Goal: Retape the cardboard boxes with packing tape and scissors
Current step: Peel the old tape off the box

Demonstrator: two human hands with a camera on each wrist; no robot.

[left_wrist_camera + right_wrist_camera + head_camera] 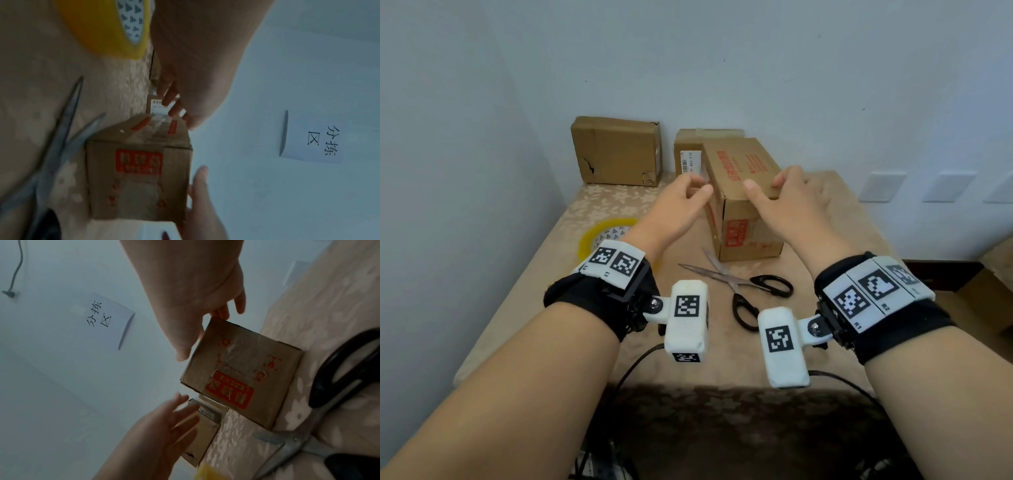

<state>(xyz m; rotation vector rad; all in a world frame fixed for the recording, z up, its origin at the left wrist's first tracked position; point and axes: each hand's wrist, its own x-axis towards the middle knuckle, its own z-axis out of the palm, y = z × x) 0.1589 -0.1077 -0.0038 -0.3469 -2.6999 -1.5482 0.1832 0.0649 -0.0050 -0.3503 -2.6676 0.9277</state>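
Observation:
A long cardboard box [743, 161] with red print stands in the middle of the table, its taped end face [139, 178] turned towards me. My left hand [690, 193] hovers at the box's upper left edge with its fingers loosely spread and holds nothing. My right hand [780, 186] reaches over the box top, fingertips at its right upper edge and thumb stretched above the top face. It grips nothing that I can see. Open scissors [739, 287] with black handles lie in front of the box. A yellow tape roll [602, 236] lies flat at the left.
Two more cardboard boxes stand against the back wall: a torn one [616, 150] at the left and a labelled one [690, 154] right behind the long box. The floral table cover [534, 291] ends near the left wall. A paper sign [308, 139] hangs on the wall.

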